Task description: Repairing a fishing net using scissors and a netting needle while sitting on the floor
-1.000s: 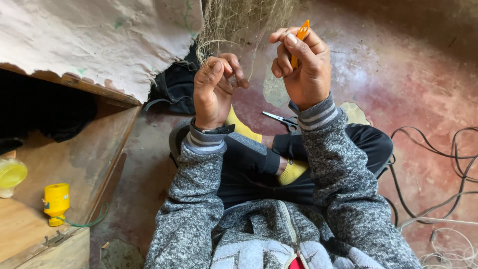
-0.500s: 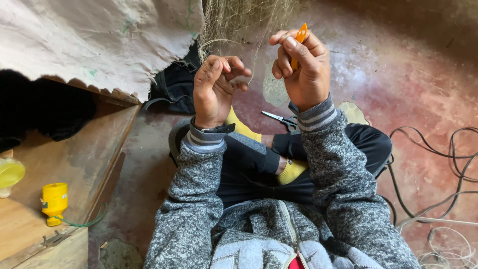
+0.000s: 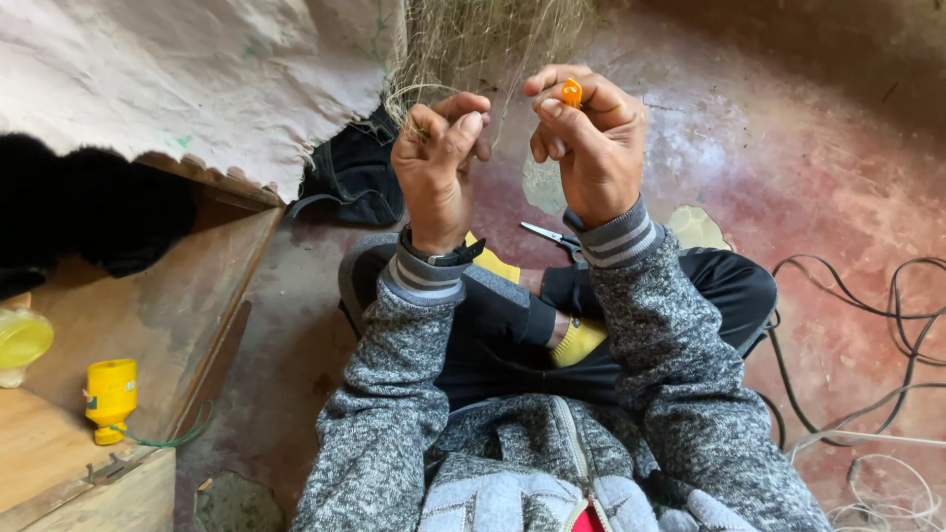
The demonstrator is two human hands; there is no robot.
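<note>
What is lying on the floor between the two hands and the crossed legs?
A pair of scissors lies there, just below the right hand holding the orange tool and beside the left hand; the head view shows it.

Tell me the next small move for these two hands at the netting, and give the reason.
Probably pass the orange tool in the right hand across to the strands pinched by the left hand. The fine net hangs just above both hands, the left fingers are closed on its threads, and the tool tip is raised beside them.
</note>
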